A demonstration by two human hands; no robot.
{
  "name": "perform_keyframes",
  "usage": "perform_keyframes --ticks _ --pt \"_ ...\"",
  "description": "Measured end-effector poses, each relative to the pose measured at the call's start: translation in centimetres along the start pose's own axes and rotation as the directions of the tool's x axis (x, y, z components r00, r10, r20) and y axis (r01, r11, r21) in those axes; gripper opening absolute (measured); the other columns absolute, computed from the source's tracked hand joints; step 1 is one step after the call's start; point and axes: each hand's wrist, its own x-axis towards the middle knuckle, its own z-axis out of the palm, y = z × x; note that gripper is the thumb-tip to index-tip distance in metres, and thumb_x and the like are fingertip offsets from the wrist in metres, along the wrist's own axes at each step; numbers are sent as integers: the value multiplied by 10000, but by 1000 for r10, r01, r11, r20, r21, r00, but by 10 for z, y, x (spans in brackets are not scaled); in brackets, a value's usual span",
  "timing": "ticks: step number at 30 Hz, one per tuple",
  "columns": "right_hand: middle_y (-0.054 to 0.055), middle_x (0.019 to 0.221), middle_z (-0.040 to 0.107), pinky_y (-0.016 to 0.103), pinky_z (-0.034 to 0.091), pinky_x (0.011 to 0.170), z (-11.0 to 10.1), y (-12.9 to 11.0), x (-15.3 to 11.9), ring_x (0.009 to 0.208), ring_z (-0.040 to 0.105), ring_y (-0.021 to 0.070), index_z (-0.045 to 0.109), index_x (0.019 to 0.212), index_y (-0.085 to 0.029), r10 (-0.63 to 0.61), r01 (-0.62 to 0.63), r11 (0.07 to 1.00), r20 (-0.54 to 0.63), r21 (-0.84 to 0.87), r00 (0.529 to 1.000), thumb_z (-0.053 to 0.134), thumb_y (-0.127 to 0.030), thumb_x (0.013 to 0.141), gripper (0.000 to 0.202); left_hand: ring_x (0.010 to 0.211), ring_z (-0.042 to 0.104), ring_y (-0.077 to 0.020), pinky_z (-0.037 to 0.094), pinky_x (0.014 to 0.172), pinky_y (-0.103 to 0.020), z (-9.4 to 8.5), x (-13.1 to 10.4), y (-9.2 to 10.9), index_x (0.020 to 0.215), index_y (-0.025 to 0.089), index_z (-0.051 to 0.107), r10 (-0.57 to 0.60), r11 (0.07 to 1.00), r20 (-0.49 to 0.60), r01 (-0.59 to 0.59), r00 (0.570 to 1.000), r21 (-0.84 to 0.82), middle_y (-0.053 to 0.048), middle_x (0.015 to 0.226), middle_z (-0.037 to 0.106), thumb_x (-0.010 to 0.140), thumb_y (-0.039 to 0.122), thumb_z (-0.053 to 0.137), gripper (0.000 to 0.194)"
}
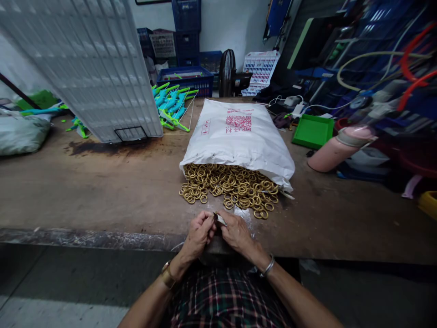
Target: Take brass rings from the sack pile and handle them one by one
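Observation:
Over the table's front edge my two hands meet, fingertips close together. My right hand (235, 230) is closed around a small knife-like tool (220, 220), pale and flat, with a dark part near its tip. My left hand (200, 231) pinches something small against that tip; its fingers hide what it is. Just beyond both hands, a heap of brass-coloured rings (239, 187) spills out of a white woven sack (211, 141) lying on its side, its mouth facing me. A strip of clear tape (243, 213) shows on the tabletop beside my right hand.
On the wooden table (102, 191), a tall translucent plastic box (95, 68) stands at left, with green and blue plastic pieces (174, 107) behind it. To the right are a green tray (313, 131) and a pink bottle (337, 148). A black fan (227, 73) stands behind.

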Motion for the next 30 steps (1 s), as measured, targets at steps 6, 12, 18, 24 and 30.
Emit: perform_keyframes --ticks 6,12,18,24,30 --pt "32 786 616 229 330 632 3 0 2 693 523 145 559 870 -188 -3 4 1000 28 -18 1000 390 -49 667 299 349 298 -36 235 358 -161 0 0 2 697 183 459 -16 998 -19 17 1000 60 81 454 409 751 566 496 388" --pt "39 785 635 231 327 626 -1 0 4 694 540 148 570 880 -186 -8 9 1000 73 -1 997 387 -64 694 289 360 293 -48 229 364 -175 -1 2 1 691 191 458 13 996 -2 -13 1000 92 80 453 398 770 537 486 357" --pt "45 716 640 242 283 561 -9 2 12 641 549 150 590 874 -188 16 5 994 185 -112 983 407 -89 735 251 430 365 -54 274 419 -180 -3 -8 7 667 174 497 99 979 40 -104 994 176 45 522 447 769 516 513 358" --pt "53 739 652 254 251 526 2 1 32 633 574 154 556 949 -177 95 -76 967 68 -244 993 425 -170 803 197 410 345 -43 257 373 -176 2 -21 20 709 169 508 26 993 156 -7 987 -117 28 592 484 771 497 527 334" --pt "63 857 658 257 309 600 16 -16 58 755 607 176 511 998 -187 108 -128 970 -108 -205 988 432 -276 860 183 406 353 -29 241 342 -157 -9 -13 17 711 165 468 -54 928 36 63 998 -367 14 696 535 761 384 562 244"
